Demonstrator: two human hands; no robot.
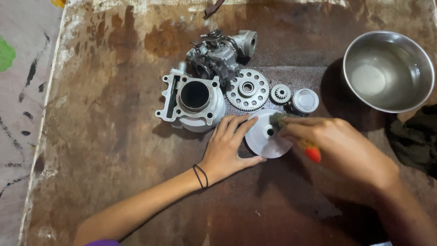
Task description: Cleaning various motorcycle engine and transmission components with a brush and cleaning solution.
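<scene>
My left hand (230, 146) lies flat on the brown worktop, its fingers resting on the left edge of a round pale metal disc (263, 142) with a centre hole. My right hand (337, 143) grips a brush with a red handle end (312, 154); its dark bristles (276, 119) touch the disc's top near the hole. Just behind the disc stand a finned engine cylinder (195, 102), a toothed sprocket (247, 89), a small gear (281, 93) and a piston (305, 100).
A carburettor-like assembly (218, 53) sits at the back centre. A steel bowl (388, 70) holding a little liquid stands at the right. A dark cloth (416, 139) lies at the right edge. The stained worktop's left edge (43, 123) borders a paint-marked floor.
</scene>
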